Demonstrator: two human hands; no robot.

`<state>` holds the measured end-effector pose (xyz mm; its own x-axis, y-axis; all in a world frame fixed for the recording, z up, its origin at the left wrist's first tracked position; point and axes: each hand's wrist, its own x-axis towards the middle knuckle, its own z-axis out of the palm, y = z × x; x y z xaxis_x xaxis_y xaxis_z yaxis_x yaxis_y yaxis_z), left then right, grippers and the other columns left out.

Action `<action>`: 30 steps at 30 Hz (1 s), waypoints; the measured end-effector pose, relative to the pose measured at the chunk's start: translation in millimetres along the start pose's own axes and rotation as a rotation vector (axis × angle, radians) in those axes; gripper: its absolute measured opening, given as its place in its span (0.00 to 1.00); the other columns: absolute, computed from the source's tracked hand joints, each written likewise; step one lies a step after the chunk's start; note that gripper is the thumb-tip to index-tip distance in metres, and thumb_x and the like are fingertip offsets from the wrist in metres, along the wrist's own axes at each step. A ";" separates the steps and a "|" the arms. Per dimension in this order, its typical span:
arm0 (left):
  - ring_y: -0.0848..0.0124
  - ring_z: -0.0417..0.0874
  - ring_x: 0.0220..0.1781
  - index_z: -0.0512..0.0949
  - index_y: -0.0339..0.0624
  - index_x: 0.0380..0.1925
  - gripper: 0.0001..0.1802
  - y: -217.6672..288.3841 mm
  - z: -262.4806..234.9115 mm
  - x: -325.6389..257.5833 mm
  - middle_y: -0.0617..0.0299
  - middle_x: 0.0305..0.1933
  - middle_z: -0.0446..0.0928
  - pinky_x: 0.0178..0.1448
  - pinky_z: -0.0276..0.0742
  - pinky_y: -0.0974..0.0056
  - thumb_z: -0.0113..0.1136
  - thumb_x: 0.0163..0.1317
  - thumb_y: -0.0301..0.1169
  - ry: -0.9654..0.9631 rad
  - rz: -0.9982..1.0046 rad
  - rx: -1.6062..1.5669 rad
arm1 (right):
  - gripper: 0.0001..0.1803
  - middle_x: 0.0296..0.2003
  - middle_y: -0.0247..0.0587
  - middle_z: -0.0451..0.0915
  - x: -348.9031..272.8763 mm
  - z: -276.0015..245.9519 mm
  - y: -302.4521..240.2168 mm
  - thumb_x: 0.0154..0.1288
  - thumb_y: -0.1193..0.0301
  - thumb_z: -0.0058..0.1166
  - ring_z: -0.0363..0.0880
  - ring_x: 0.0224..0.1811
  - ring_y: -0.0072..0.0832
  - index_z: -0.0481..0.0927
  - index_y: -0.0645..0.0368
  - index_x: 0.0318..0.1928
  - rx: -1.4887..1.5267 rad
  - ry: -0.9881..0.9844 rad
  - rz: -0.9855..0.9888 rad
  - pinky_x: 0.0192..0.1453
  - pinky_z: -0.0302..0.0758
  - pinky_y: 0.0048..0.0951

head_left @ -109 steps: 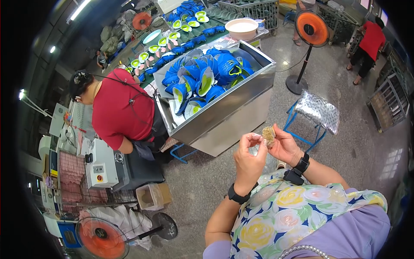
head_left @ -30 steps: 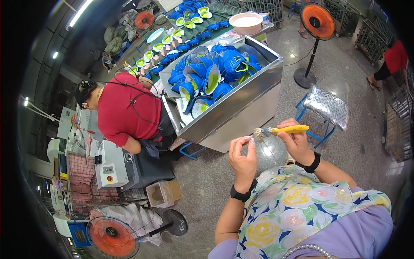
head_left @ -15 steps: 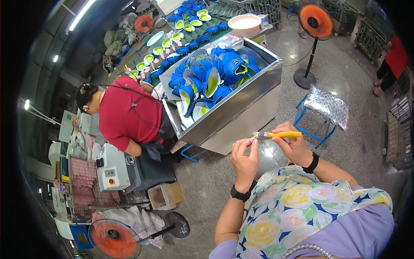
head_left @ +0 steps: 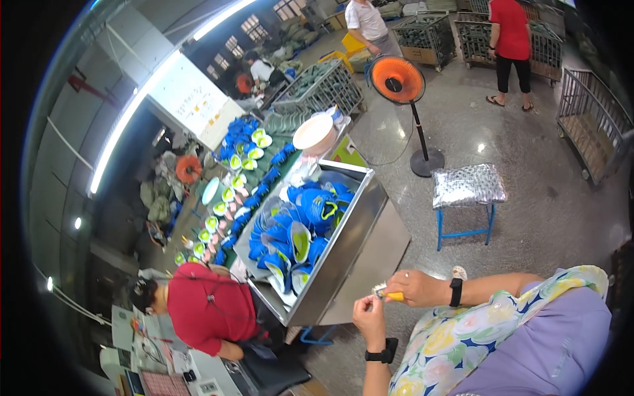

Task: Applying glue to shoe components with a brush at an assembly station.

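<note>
My right hand (head_left: 417, 288) is closed around a paintbrush (head_left: 394, 296) with a yellow handle, most of which the fingers now cover. The brush's pale bristles point to the left. My left hand (head_left: 368, 320) is closed in a pinch, its fingertips at the bristle end. Both hands are in the air just right of a metal bin (head_left: 362, 224). Inside the bin lies a heap of blue shoe uppers (head_left: 310, 210) with lime-green linings.
A co-worker in a red shirt (head_left: 212, 305) sits left of the bin. Behind it runs a table with rows of shoe uppers and a pale basin (head_left: 314, 134). A stool (head_left: 467, 186) and a standing fan (head_left: 396, 80) are to the right. Cage trolleys (head_left: 598, 122) stand farther off.
My view has swung up and to the right, bringing more of the far floor and people into sight. My right hand has turned, covering more of the brush handle, and both hands stay together.
</note>
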<state>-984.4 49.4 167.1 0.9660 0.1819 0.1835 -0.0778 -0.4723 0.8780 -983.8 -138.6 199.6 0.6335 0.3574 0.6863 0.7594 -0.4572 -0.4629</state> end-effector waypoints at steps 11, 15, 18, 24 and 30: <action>0.68 0.84 0.30 0.83 0.33 0.32 0.08 -171.3 -23.4 1.6 0.56 0.29 0.85 0.40 0.80 0.62 0.63 0.57 0.28 0.059 -0.305 -0.020 | 0.13 0.34 0.36 0.82 -13.9 -31.4 38.8 0.70 0.62 0.60 0.82 0.33 0.29 0.81 0.61 0.42 0.470 0.352 0.723 0.39 0.77 0.31; 0.74 0.82 0.33 0.82 0.33 0.37 0.08 -193.3 -30.9 -7.5 0.59 0.34 0.83 0.43 0.79 0.68 0.61 0.56 0.18 0.054 -0.295 0.070 | 0.12 0.30 0.33 0.82 -38.4 -39.5 79.5 0.72 0.62 0.57 0.81 0.30 0.25 0.81 0.60 0.40 1.048 0.534 1.142 0.39 0.78 0.28; 0.75 0.79 0.32 0.82 0.32 0.33 0.05 -173.2 -24.0 -1.6 0.64 0.29 0.81 0.39 0.77 0.69 0.65 0.58 0.24 0.077 -0.237 0.033 | 0.10 0.31 0.34 0.81 -38.6 -64.3 104.5 0.74 0.64 0.54 0.79 0.33 0.23 0.79 0.59 0.40 1.774 0.794 1.210 0.39 0.78 0.26; 0.68 0.86 0.43 0.82 0.26 0.42 0.14 -131.3 11.9 30.4 0.50 0.40 0.86 0.51 0.80 0.65 0.62 0.67 0.31 0.105 -0.071 -0.044 | 0.12 0.33 0.32 0.76 -4.0 -94.0 109.7 0.72 0.61 0.59 0.76 0.32 0.21 0.75 0.55 0.37 1.978 0.801 1.128 0.40 0.76 0.25; 0.66 0.86 0.44 0.82 0.32 0.45 0.12 -49.5 47.5 81.9 0.52 0.39 0.86 0.51 0.80 0.65 0.60 0.67 0.29 -0.136 -0.026 0.202 | 0.13 0.31 0.30 0.75 1.7 -100.2 128.8 0.73 0.59 0.58 0.75 0.31 0.19 0.74 0.54 0.37 2.080 0.778 1.156 0.37 0.75 0.21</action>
<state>-889.6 46.6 117.7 0.9924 0.0850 0.0888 -0.0149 -0.6340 0.7732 -899.7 -278.4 197.4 0.9171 0.2319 -0.3242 -0.2453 0.9694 -0.0005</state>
